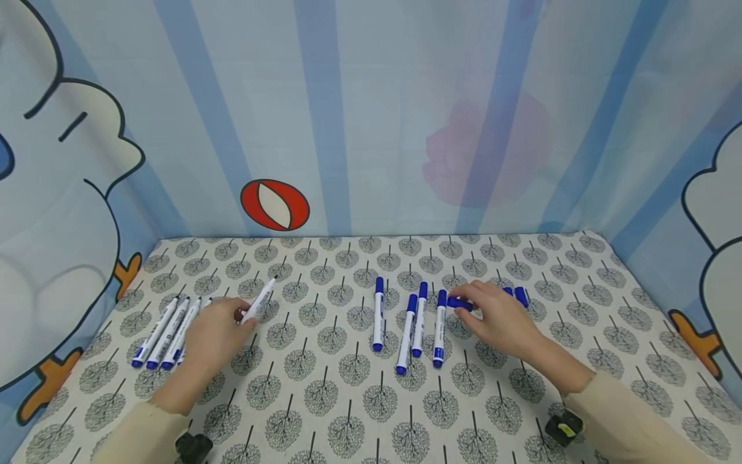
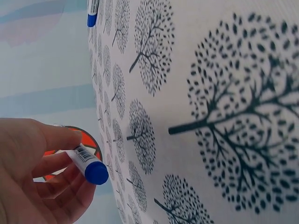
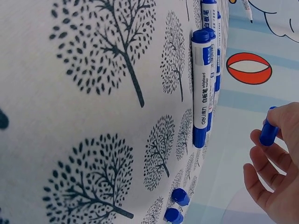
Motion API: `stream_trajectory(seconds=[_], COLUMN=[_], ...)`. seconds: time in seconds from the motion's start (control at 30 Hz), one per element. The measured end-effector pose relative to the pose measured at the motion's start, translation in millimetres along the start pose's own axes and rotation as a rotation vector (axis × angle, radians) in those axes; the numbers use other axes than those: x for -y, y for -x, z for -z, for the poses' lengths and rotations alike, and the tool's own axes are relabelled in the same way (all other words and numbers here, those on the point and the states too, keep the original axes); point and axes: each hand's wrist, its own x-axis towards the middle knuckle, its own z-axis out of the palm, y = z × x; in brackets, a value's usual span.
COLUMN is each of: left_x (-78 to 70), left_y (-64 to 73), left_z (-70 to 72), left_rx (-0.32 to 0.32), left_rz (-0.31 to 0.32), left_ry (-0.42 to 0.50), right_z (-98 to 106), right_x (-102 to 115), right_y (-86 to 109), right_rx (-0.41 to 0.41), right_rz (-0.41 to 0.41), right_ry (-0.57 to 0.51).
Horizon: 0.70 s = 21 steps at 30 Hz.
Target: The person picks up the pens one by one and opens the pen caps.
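In the head view my left hand point(image 1: 216, 330) grips an uncapped whiteboard marker point(image 1: 259, 300) with a white barrel, its dark tip pointing up and away. The blue end point(image 2: 96, 173) of that marker faces the left wrist camera. Between thumb and fingers my right hand point(image 1: 500, 318) pinches a blue marker cap point(image 3: 268, 132), held apart from the marker. Just left of the right hand lies a capped blue marker point(image 1: 440, 330). Several uncapped markers point(image 1: 155, 332) lie side by side near the left hand, which partly hides them.
Other capped markers point(image 1: 379, 314) lie mid-table on the tree-patterned cloth point(image 1: 324, 399). Two loose blue caps point(image 3: 180, 196) rest on the cloth beyond the right hand, partly hidden by it in the head view. A striped blue curtain point(image 1: 377, 116) hangs behind the table's back edge.
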Motion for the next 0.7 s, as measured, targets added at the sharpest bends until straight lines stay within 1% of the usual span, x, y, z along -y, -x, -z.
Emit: stream_trajectory(seconds=[0.13, 0.23, 0.4, 0.7], left_x=[4.6, 8.3, 14.1, 23.1], left_y=[1.4, 2.6, 4.5, 8.1], left_z=[1.9, 2.7, 3.5, 3.0], left_rx=[0.003, 0.024, 0.062, 0.061], left_rz=[0.018, 0.042, 0.102, 0.114], left_ry=[-0.005, -0.012, -0.016, -0.002], right_z=[0, 0, 1, 2], right_x=[0, 0, 0, -1], right_y=[0.6, 1.1, 1.8, 1.9], right_rx=[-0.006, -0.008, -0.011, -0.012], right_rz=[0.0, -0.001, -0.002, -0.003], right_ry=[0.004, 0.009, 0.011, 0.018])
